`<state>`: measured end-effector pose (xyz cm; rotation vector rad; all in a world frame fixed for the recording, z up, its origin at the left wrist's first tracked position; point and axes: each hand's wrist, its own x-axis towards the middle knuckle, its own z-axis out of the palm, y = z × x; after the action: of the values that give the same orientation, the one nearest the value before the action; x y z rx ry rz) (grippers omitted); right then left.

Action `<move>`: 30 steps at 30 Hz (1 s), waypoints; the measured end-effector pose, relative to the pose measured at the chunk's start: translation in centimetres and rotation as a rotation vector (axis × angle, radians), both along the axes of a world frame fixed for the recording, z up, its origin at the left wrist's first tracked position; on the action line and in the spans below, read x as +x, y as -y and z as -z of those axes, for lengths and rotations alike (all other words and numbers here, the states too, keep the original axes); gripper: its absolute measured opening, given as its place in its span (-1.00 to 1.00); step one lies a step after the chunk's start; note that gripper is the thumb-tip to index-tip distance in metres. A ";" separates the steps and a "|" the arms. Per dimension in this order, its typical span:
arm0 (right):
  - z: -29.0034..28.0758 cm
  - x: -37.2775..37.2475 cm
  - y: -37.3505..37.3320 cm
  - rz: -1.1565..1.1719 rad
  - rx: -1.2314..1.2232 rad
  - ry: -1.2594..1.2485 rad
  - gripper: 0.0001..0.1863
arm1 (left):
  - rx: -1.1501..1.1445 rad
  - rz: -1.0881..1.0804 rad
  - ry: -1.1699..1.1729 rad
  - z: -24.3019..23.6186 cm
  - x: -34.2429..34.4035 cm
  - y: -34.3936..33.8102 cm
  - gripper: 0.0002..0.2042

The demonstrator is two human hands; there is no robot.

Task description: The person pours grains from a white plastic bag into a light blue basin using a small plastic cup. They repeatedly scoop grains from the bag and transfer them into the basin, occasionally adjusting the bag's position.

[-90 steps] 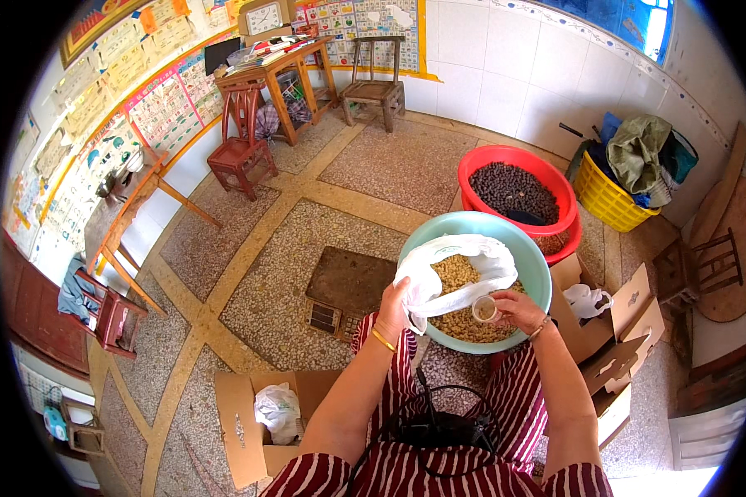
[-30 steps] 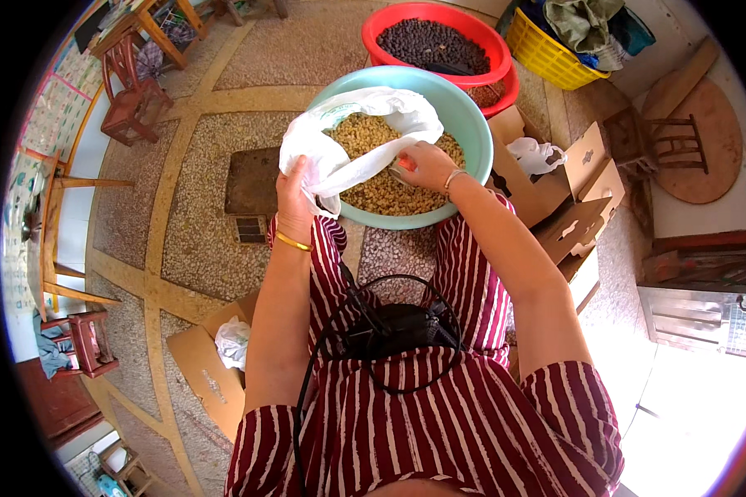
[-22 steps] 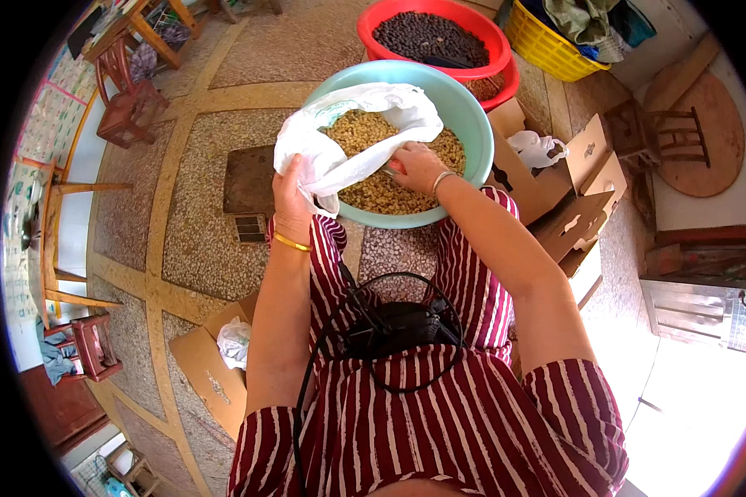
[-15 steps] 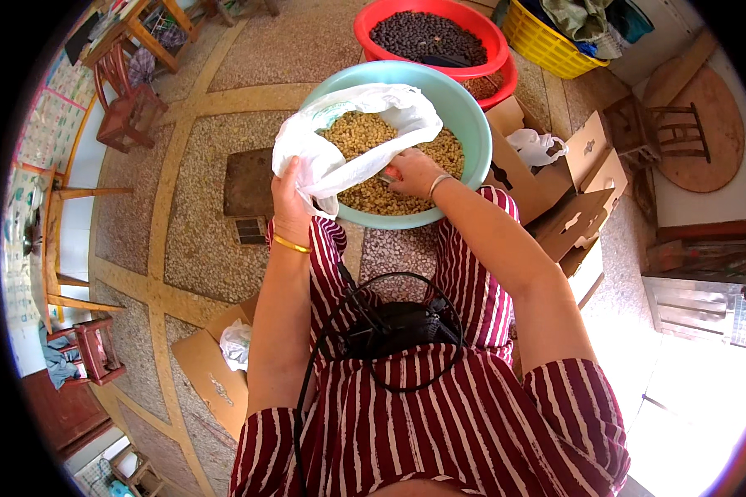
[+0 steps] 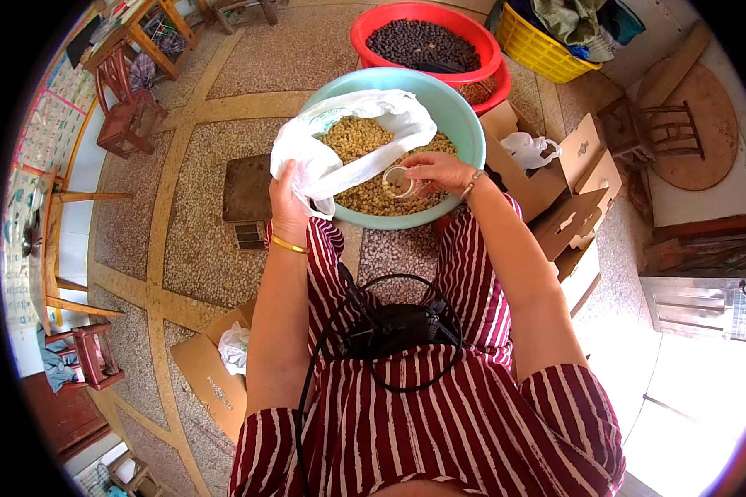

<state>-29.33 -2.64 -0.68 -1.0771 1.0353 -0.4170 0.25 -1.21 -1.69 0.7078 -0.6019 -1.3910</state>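
Note:
A teal basin (image 5: pixel 464 124) holding pale yellowish kernels (image 5: pixel 365 141) rests in front of my knees. My left hand (image 5: pixel 288 203) grips the edge of a white plastic bag (image 5: pixel 348 141) that lies open across the basin's left side. My right hand (image 5: pixel 435 171) holds a small clear cup (image 5: pixel 399 182) tilted over the kernels, just right of the bag's mouth. A gold bangle sits on my left wrist and a bracelet on my right.
A red basin (image 5: pixel 472 37) of dark beans stands behind the teal one, with a yellow basket (image 5: pixel 543 54) beside it. Open cardboard boxes (image 5: pixel 572 190) lie to the right, a low wooden stool (image 5: pixel 249 190) to the left, another box (image 5: pixel 211 369) at lower left. Wooden chairs stand further off.
My right hand has lifted out of the kernels with the small cup and now shows it beside the bag's mouth. The left hand keeps hold of the bag.

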 end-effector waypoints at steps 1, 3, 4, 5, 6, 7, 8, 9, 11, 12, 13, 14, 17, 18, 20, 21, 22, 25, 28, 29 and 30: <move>-0.3 -0.3 -0.1 0.029 0.030 0.039 -0.44 | 0.005 -0.007 0.004 0.1 0.0 0.0 -0.60; -1.3 -0.6 -0.3 0.062 0.021 0.070 -0.45 | 0.014 0.008 0.024 0.3 0.0 0.1 -0.64; -1.8 -0.7 -0.3 0.078 0.015 0.087 -0.45 | 0.017 0.015 0.034 0.2 0.0 0.1 -0.65; -1.8 -0.7 -0.1 0.103 0.013 0.109 -0.45 | 0.017 0.019 0.022 0.2 0.0 0.0 -0.65; -1.9 -0.8 0.0 0.130 0.011 0.131 -0.45 | 0.018 0.026 0.010 0.1 -0.2 0.0 -0.65; -2.0 -0.8 0.1 0.156 0.009 0.154 -0.45 | 0.019 0.033 -0.002 -0.1 -0.4 -0.1 -0.66; -2.1 -0.8 0.3 0.171 -0.029 0.162 -0.44 | 0.017 0.016 0.022 -0.2 -0.5 -0.1 -0.67; -2.3 -0.6 0.6 0.196 -0.028 0.203 -0.44 | 0.021 0.027 0.014 -0.1 -0.3 -0.1 -0.63; -2.5 0.1 1.2 0.246 -0.025 0.285 -0.42 | 0.029 0.047 0.000 0.2 0.1 -0.1 -0.56; -2.8 0.8 1.4 0.284 -0.062 0.247 -0.44 | 0.057 0.039 0.001 -0.5 -0.3 -0.4 -0.68; -3.1 1.6 1.6 0.321 -0.099 0.209 -0.46 | 0.057 0.037 -0.002 -0.4 -0.2 -0.4 -0.68; -3.4 2.4 1.8 0.358 -0.135 0.170 -0.48 | 0.057 0.036 -0.006 -0.3 -0.2 -0.4 -0.69; -2.9 3.9 3.3 0.392 -0.397 -0.155 -0.48 | 0.071 0.046 -0.030 -0.7 -0.3 -0.4 -0.70; -2.8 4.5 3.5 0.376 -0.719 -0.363 -0.53 | 0.083 0.048 -0.040 -0.7 -0.3 -0.5 -0.70; -2.7 5.5 3.8 0.354 -0.864 -0.493 -0.58 | 0.089 0.046 -0.061 -0.7 -0.4 -0.5 -0.72; -2.9 6.1 3.8 0.340 -0.936 -0.558 -0.60 | 0.093 0.043 -0.072 -0.7 -0.4 -0.5 -0.73; -3.1 6.4 3.7 0.282 -0.975 -0.601 -0.60 | 0.082 0.045 -0.074 -0.6 -0.3 -0.5 -0.74; -2.6 7.0 3.2 0.254 -1.170 -0.731 -0.51 | 0.061 0.044 -0.072 -0.6 -0.2 -0.6 -0.76; -2.3 6.9 3.3 0.152 -1.299 -0.768 -0.41 | 0.059 0.040 -0.060 -0.7 -0.3 -0.5 -0.77; -2.3 6.8 3.4 0.146 -1.340 -0.765 -0.41 | 0.054 0.044 -0.059 -0.7 -0.4 -0.5 -0.76; -2.6 6.9 3.3 0.138 -1.380 -0.758 -0.42 | 0.050 0.047 -0.056 -0.7 -0.3 -0.5 -0.76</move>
<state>-22.46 -5.96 1.92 -2.5289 1.4974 -0.9281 -0.08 -0.66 -1.00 0.6963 -0.5438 -1.4691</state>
